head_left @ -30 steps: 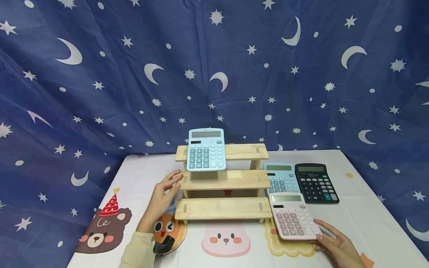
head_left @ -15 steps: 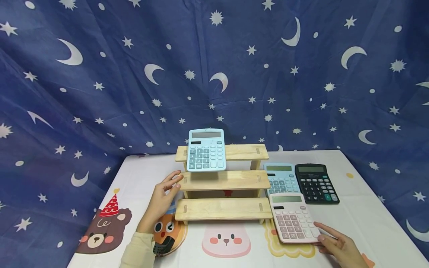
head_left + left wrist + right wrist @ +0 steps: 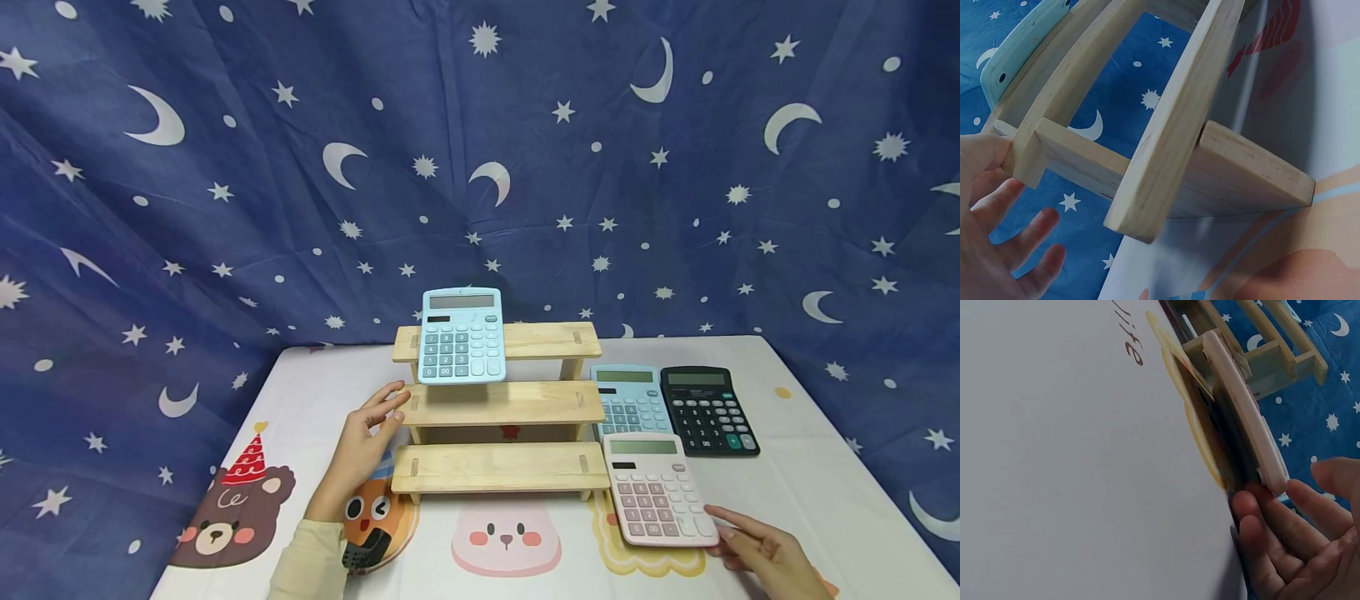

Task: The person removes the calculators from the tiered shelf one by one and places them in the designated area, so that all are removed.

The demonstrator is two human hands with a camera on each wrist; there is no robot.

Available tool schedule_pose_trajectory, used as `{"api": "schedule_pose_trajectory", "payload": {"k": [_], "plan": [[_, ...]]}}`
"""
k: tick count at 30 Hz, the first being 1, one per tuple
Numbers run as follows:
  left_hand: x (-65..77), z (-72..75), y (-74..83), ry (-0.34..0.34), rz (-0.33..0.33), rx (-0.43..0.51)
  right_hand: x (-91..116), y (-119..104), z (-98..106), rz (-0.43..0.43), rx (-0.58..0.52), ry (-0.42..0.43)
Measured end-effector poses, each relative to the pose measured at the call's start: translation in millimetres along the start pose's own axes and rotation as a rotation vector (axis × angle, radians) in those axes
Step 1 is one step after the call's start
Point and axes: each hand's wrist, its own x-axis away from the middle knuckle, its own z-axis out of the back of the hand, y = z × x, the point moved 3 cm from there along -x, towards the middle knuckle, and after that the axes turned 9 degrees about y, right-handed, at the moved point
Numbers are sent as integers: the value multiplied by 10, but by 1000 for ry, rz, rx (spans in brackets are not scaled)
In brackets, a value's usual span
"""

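Observation:
At the left end of the middle plank of the wooden three-tier stand (image 3: 502, 402), my left hand (image 3: 358, 450) pinches the plank's end between thumb and finger; the other fingers hang loose in the left wrist view. My right hand (image 3: 767, 552) grips the lower right corner of a pink calculator (image 3: 654, 492). Beneath that calculator, the right wrist view shows a dark gap above the tabletop. A light blue calculator (image 3: 462, 333) leans upright on the top tier. Behind the pink one lie another blue calculator (image 3: 628, 398), partly covered, and a black calculator (image 3: 708, 408).
The white tablecloth (image 3: 787, 467) carries printed cartoon figures. A dark blue curtain (image 3: 540, 150) with moons and stars hangs behind the table. The stand's bottom plank (image 3: 502, 468) lies close to the pink calculator's left side.
The pink calculator's lower edge has shifted slightly toward me, and my right hand has moved a little with it. My left hand and the stand look unchanged.

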Motion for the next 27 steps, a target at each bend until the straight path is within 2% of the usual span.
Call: {"api": "schedule_pose_trajectory", "payload": {"k": [7, 20, 27], "plan": [[5, -4, 0, -2, -2, 8, -6, 26, 27, -37, 11, 27], [4, -4, -41, -3, -4, 13, -94, 19, 143, 22, 60, 22], [1, 6, -28, -5, -4, 18, -99, -56, 201, 41, 80, -6]]}}
